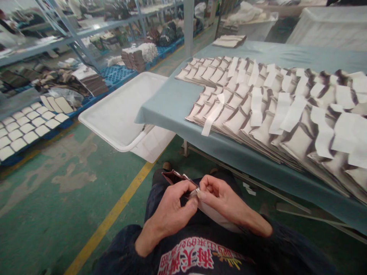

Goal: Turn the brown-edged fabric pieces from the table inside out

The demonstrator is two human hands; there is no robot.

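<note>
Over my lap, a piece of fabric [216, 214] with a pale face and brown edges lies between both hands. My left hand [174, 204] pinches its edge between thumb and fingers. Close beside it, my right hand [222, 194] is closed on the same edge, fingertips almost touching the left ones. The brown, folded end of the piece sticks out beyond my left fingers. Exactly what sits between the fingertips is too small to make out. Nearest to the hands on the right is a table [169, 103] under a blue-grey cloth.
Overlapping rows of pale, brown-edged pieces [235, 122] cover much of the table, with white paper strips [285, 114] on them. A white plastic tub [114, 110] stands by the table's left corner. Pallets with stacked pieces [25, 126] and shelving [86, 30] line the left.
</note>
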